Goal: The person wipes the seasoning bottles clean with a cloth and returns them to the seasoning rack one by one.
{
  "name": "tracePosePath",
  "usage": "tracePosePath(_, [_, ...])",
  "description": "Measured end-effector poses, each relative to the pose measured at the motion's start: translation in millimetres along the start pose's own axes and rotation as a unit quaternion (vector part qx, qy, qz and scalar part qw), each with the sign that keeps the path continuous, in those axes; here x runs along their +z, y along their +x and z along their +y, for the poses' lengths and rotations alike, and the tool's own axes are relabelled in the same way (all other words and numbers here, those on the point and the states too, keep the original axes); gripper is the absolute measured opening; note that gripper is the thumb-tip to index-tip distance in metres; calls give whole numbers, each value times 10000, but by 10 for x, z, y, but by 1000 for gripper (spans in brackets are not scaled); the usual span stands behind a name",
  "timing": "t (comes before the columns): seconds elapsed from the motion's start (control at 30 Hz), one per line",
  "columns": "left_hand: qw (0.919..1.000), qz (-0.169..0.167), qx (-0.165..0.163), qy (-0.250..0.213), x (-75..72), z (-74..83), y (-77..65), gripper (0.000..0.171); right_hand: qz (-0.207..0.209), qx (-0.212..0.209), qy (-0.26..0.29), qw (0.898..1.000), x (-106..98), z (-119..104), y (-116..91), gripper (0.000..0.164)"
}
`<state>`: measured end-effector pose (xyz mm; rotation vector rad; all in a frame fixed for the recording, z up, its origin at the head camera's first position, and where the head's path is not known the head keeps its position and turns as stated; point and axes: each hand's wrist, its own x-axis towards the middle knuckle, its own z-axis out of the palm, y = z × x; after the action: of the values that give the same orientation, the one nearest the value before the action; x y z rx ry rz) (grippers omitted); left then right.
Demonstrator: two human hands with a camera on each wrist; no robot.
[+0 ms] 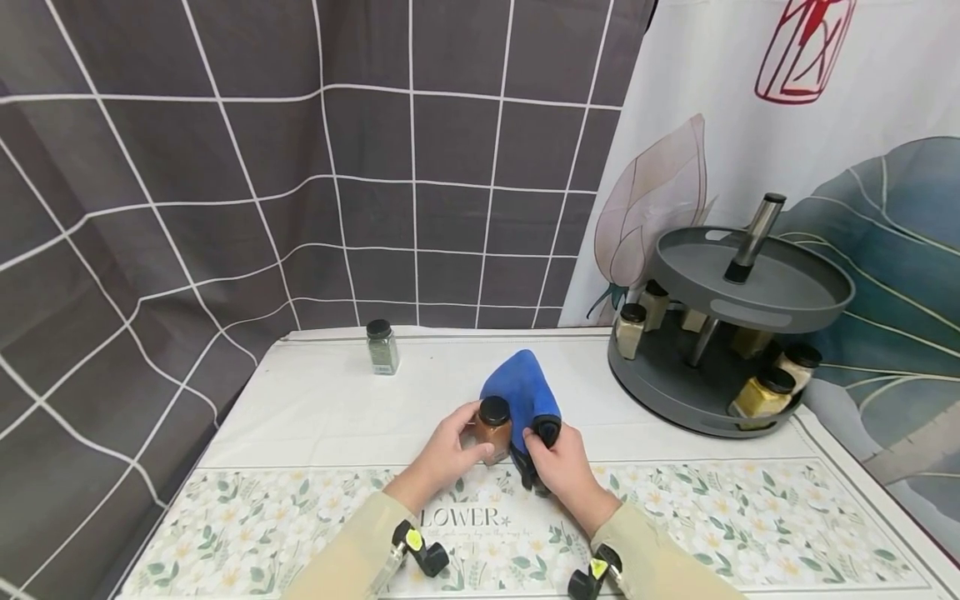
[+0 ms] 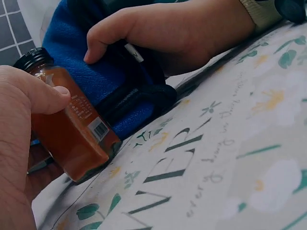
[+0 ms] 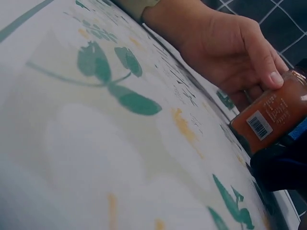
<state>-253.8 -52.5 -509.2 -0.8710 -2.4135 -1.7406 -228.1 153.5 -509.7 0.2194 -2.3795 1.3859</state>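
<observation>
My left hand [image 1: 441, 454] grips a glass spice jar [image 1: 492, 435] of reddish-brown powder between thumb and fingers. The jar has a black lid and, in the left wrist view, a barcode label [image 2: 99, 129] on its side. Just to its right, my right hand [image 1: 562, 467] holds a blue cloth [image 1: 517, 387] with black edging, bunched up and partly behind the jar. In the left wrist view the right thumb [image 2: 93, 45] presses on the blue fabric. Jar and cloth are close together over the front of the table; whether the jar's base touches the tabletop I cannot tell.
Farther back on the left stands a spice jar [image 1: 383, 350] with green contents. At the right is a two-tier grey turntable rack [image 1: 806, 271], its lower tier bearing several jars, including a yellow one [image 1: 759, 398]. A floral runner [image 1: 285, 525] covers the table's front.
</observation>
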Motion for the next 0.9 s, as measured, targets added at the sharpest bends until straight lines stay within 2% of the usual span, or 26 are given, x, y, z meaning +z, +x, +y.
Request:
tracePosePath(0.1, [9981,119,238,553,23,-10,4,62,21,-21,80,10000,-7,13,-7,9])
tracePosePath(0.2, [9928,283,426,1081,41,-28,13,64,176,-17,382,9991,-16,24,-20,9])
tracePosePath(0.27, [9903,396,412,1265,44,-24,14,66,311,-108,697,9970,-23,24,-33,15])
tracePosePath(0.37, [9903,493,225,1281,38,-6,17,69,282,-221,1067,9936,-33,9,-50,26])
tracePosePath(0.47, [9903,499,30,1300,29,22,16,71,96,-163,895,9958,-29,3,-46,17])
tracePosePath(0.53, [9901,503,-32,1309,28,33,17,71,212,-289,699,9969,-21,19,-38,7])
tracePosePath(0.6, [9892,510,-56,1373,32,36,20,70,450,-700,672,9943,-19,35,-39,1])
tracePosePath(0.7, [9868,557,-61,1518,40,25,26,66,609,-1402,833,9847,-19,59,-48,9])
tracePosePath(0.77, [9859,576,-134,1565,41,20,28,64,440,-1362,798,9865,-17,58,-51,10])
tracePosePath(0.87, [9852,581,-159,1603,42,13,28,62,160,-874,424,9951,-11,40,-41,4])
tracePosePath(0.9, [9853,572,-165,1598,42,14,26,62,181,-938,332,9949,-9,39,-38,5])
